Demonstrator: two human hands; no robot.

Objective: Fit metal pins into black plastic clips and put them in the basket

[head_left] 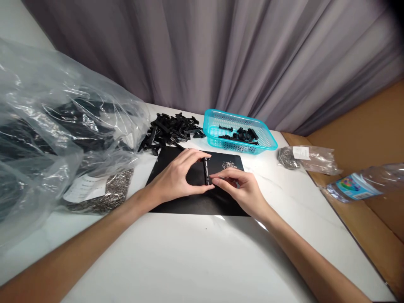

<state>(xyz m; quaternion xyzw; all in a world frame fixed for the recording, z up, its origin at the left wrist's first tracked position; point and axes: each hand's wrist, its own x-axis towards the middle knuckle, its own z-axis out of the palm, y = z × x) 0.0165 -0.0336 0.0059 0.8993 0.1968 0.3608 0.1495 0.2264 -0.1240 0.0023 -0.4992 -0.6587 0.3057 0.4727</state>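
Note:
My left hand (176,174) grips a narrow black plastic part (206,171) by its two ends, thumb below and fingers above, so that it stands lengthwise over a black mat (195,206). At the part's lower end, my right hand (241,185) is closed in a pinch against its side. Whatever sits between the right fingertips is too small to make out. Behind the right hand, a little heap of small metal pieces (229,165) lies on the mat.
Beyond the mat are a pile of black plastic parts (173,128) and a turquoise basket (271,144) with similar parts. Large clear plastic bags (104,92) and a bag of metal pieces (116,189) fill the left. Another small bag (288,159) and a bottle (356,187) lie right.

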